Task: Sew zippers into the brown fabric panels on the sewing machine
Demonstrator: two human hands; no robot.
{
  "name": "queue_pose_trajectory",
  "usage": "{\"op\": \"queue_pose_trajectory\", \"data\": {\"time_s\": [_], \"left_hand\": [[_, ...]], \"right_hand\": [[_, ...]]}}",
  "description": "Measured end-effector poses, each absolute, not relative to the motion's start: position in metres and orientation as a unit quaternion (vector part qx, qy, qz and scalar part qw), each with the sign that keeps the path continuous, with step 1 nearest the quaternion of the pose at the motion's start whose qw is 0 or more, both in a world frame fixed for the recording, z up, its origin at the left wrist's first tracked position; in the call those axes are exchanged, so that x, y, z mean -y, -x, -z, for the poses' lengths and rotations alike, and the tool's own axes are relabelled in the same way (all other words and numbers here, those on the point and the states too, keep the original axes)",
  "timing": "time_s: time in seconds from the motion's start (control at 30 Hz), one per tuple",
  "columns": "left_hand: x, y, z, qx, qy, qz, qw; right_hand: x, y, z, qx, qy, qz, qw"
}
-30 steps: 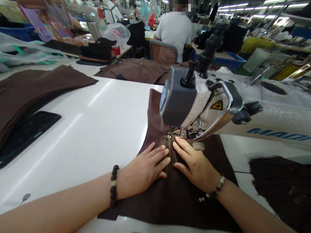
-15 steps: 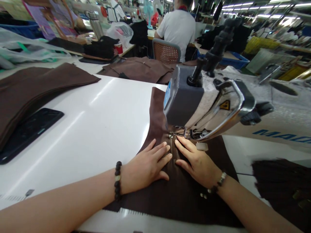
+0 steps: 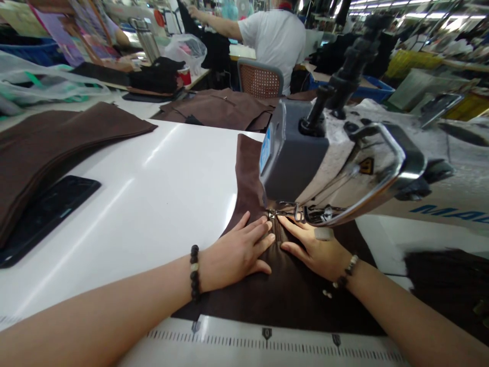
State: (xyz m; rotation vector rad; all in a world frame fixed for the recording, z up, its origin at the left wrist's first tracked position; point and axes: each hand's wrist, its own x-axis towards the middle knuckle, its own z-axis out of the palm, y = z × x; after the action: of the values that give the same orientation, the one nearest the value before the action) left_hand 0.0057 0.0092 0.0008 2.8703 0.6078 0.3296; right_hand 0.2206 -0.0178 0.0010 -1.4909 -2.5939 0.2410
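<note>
Dark brown fabric (image 3: 290, 308) lies flat under the head of a sewing machine (image 3: 298, 158). A zipper (image 3: 278, 233) runs along it toward the presser foot (image 3: 272, 214). My left hand (image 3: 237, 250) rests on the fabric left of the zipper, fingers spread and stretched forward. On the zipper's other side, my right hand (image 3: 315, 250) presses down with its fingers extended, the fingertips close to the foot. Both palms face down, and neither hand grips anything. The needle point is too small to make out.
A black phone (image 3: 53, 211) lies at left, partly under folded brown fabric (image 3: 64, 135). A ruler scale (image 3: 229, 341) runs along the table's front edge. Dark fabric (image 3: 446, 290) lies at right. Beyond the table, a person in a white shirt (image 3: 277, 46) sits on a chair (image 3: 260, 79).
Both hands and the brown fabric have moved slightly away from me, toward the machine. More of the ruler scale shows at the front. The person ahead has stretched an arm to the left.
</note>
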Motion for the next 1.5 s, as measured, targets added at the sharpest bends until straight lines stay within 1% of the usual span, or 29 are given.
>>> {"op": "queue_pose_trajectory", "data": {"time_s": [0.3, 0.53, 0.8, 1.03, 1.27, 1.5], "left_hand": [[-0.015, -0.009, -0.004, -0.195, -0.968, -0.108, 0.117], [0.006, -0.013, -0.003, -0.251, -0.953, -0.12, 0.123], [0.008, -0.009, 0.0, -0.227, -0.96, -0.102, 0.129], [0.006, -0.01, -0.006, -0.237, -0.956, -0.085, 0.149], [0.004, -0.009, -0.005, -0.227, -0.957, -0.102, 0.146], [-0.004, -0.009, -0.005, -0.226, -0.957, -0.104, 0.148]], "right_hand": [[0.008, -0.222, 0.003, 0.852, 0.51, -0.088, 0.079], [0.008, -0.223, 0.003, 0.856, 0.507, -0.069, 0.073], [0.013, -0.209, 0.001, 0.835, 0.545, -0.055, 0.062], [0.013, -0.209, 0.003, 0.837, 0.54, -0.063, 0.055], [0.012, -0.209, 0.005, 0.841, 0.535, -0.058, 0.06], [0.005, -0.211, 0.004, 0.835, 0.54, -0.063, 0.086]]}}
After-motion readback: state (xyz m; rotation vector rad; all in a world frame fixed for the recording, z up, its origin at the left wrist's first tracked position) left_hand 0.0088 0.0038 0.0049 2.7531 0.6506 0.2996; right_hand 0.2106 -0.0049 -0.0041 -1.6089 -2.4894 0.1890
